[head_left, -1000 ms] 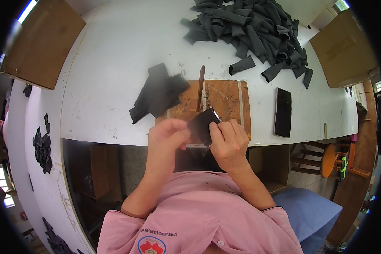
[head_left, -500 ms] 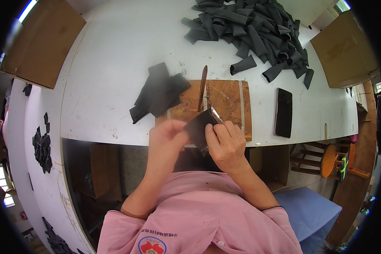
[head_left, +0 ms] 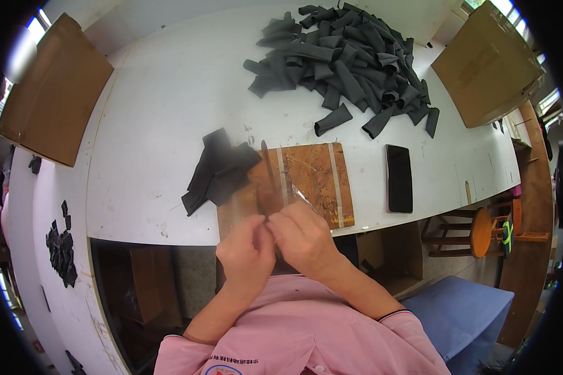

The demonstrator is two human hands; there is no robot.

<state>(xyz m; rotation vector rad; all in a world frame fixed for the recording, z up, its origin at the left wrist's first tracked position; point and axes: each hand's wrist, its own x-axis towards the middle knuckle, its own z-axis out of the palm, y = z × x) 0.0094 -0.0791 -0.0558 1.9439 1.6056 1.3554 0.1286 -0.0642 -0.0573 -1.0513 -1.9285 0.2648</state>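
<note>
My left hand [head_left: 246, 250] and my right hand [head_left: 303, 240] meet over the near edge of a worn brown board [head_left: 316, 165]. Both are closed, with thumbs and fingers pinched together at the same spot. Whatever lies between the fingertips is hidden by them. A slim reddish-brown tool [head_left: 269, 172] rises from the board just beyond my hands, its lower part blurred. Beside my right knuckles shows a shiny clear strip [head_left: 302, 195]. Several flat black fabric pieces [head_left: 219, 167] lie overlapping at the board's left edge.
A large heap of dark grey fabric tubes [head_left: 356, 62] covers the far part of the white table [head_left: 144, 162]. To the right lies a black phone [head_left: 399, 178]. Cardboard boxes stand at the far left [head_left: 56, 90] and far right [head_left: 488, 65]. A wooden stool [head_left: 480, 232] is beyond the table's right edge.
My hands have come together, and the dark fabric piece that showed between them is now out of sight. The view has shifted, so the table things sit lower and further left.
</note>
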